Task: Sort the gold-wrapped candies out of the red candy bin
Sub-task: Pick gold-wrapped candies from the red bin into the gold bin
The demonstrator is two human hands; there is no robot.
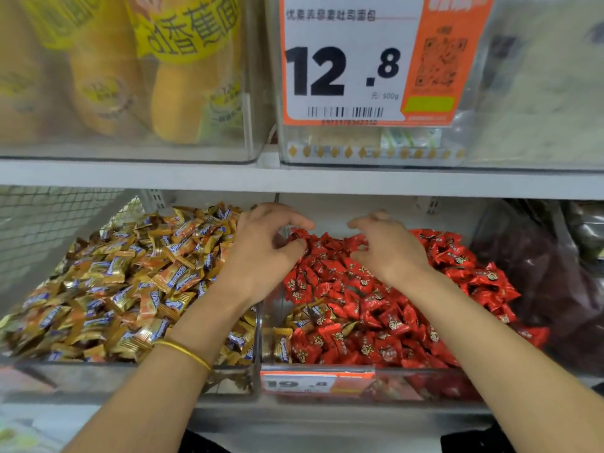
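sorting appears to be partly done, as judged from how the candies lie; a small cluster of gold-wrapped candies (309, 313) is seen mixed into the front left corner of the red candy bin (441, 384), just beside the clear divider (260, 325); one more gold piece (282, 346) is seen standing against the front wall; these are what is left to be taken out, as far as can be seen, though others may be buried under the red candies (376, 325); the rest of the visible top layer is red.

both hands are held at the back of the bin, well apart from the leftover gold cluster at the front; the left hand (264, 253) is placed over the divider, with its fingers curled toward the thumb above the rear red candies; whether anything is held in its grip cannot be told, since the palm side is hidden; the right hand (390, 248) is spread over the red pile with fingers loosely curved and thumb kept apart, a wide grip in which nothing is seen.

the neighbouring bin (130, 377) on the left is heaped with matching gold candies, and is judged to be where the strays belong; a gold bracelet (183, 349) is worn on the left wrist.
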